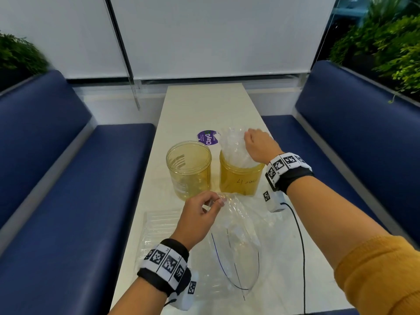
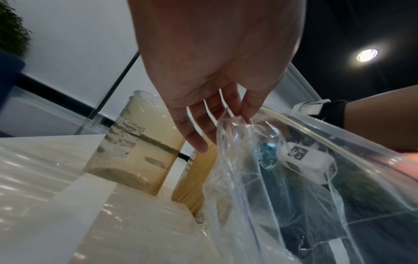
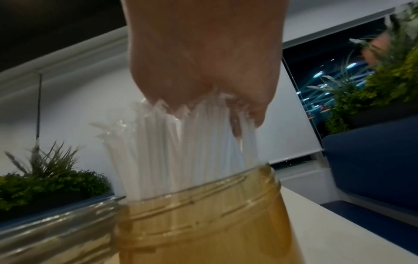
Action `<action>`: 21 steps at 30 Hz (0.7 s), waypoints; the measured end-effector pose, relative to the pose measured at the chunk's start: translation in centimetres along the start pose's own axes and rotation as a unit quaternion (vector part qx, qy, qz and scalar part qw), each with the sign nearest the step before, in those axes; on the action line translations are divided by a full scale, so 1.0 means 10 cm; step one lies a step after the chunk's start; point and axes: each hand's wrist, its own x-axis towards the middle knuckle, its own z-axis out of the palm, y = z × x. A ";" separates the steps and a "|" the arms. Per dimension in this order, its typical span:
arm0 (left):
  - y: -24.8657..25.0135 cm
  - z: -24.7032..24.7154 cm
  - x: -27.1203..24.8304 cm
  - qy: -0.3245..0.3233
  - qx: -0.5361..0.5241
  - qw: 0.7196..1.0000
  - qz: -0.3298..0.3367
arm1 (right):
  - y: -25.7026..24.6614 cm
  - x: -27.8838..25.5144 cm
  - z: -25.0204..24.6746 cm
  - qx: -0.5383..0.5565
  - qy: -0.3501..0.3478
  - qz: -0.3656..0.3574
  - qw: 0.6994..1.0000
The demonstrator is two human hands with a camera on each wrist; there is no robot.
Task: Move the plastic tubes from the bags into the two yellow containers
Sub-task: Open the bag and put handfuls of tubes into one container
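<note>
Head view, white table (image 1: 200, 105), blue benches (image 1: 56, 155)

Head view — looks forward and down along the table (image 1: 204, 105). Each wrist view looks up from low, close under its hand; all share the right yellow container (image 1: 241, 178) (image 2: 194, 180) (image 3: 203, 223).

I can't see my right hand's (image 3: 203, 59) fingertips — buried among the blurred plastic tubes (image 3: 181, 146). Handwriting on the right yellow container (image 1: 241, 180) — too smeared to read.
</note>
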 end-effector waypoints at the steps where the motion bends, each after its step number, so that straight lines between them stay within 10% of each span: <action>1: 0.01 0.01 0.00 0.000 0.001 1.000 -0.001 | -0.05 0.01 -0.02 -0.027 0.006 -0.013 1.000; 4: 0.00 0.03 0.02 0.000 0.003 1.000 -0.009 | -0.27 0.07 -0.05 -0.056 0.097 -0.104 0.988; 9: 0.02 0.06 0.03 -0.002 0.006 1.000 -0.019 | -0.50 0.04 0.18 -0.179 -0.045 -0.165 0.969; 13: 0.03 0.07 0.04 -0.005 0.031 0.999 -0.016 | -0.57 -0.05 -0.12 -0.159 0.014 -0.176 0.971; 21: 0.19 0.09 0.18 0.070 0.080 0.994 0.019 | -0.08 -1.06 -0.59 -0.047 -0.020 -0.029 0.998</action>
